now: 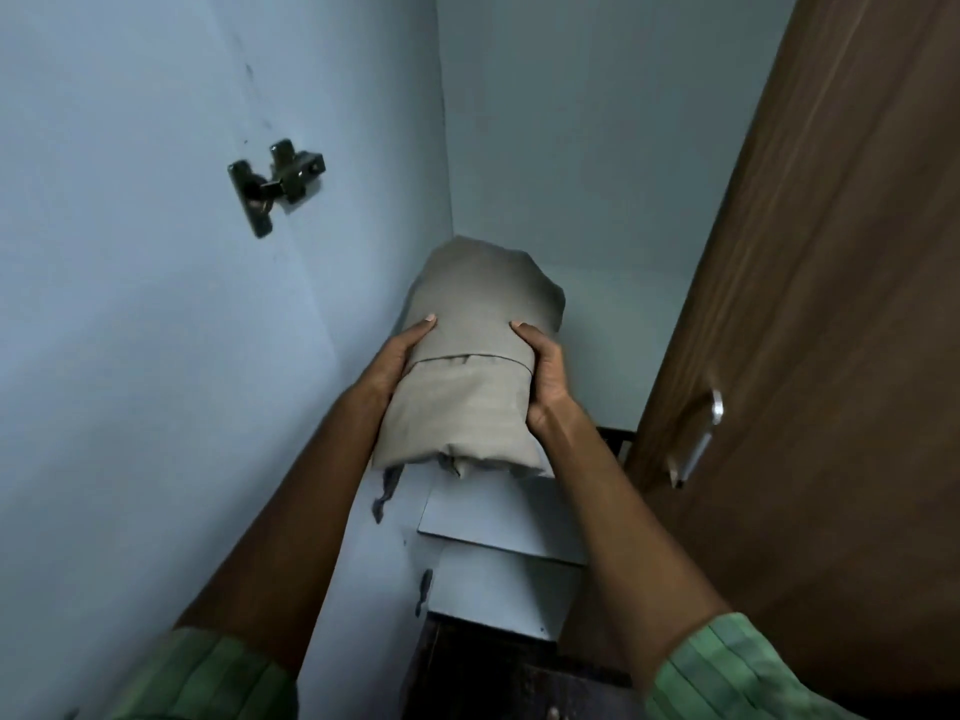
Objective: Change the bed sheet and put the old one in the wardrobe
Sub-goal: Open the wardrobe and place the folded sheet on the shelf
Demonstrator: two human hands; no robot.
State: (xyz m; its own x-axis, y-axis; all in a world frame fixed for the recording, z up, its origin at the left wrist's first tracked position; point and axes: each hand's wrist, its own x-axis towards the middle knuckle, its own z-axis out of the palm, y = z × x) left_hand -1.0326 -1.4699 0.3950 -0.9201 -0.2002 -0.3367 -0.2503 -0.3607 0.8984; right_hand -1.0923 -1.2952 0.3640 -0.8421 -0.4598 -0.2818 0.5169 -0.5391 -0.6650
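As I stood at the wardrobe (156, 356), both hands gripped the folded sheet (467, 376).
Left hand (400, 356) and right hand (545, 376) clasped opposite sides, fingers curled.

Folded sheet (470, 366) sat in wardrobe's back-left corner, on the shelf (597, 376). Left hand (402, 350) was on its left side, right hand (545, 379) on its right, both gripping, thumbs on top. Hinge (275, 187) was mounted on the left inner wall (156, 356), above and left of the sheet. Wardrobe door (831, 304) stood at right, handle (698, 441) right of the right hand. Lower shelves (498, 517) lay under the forearms.
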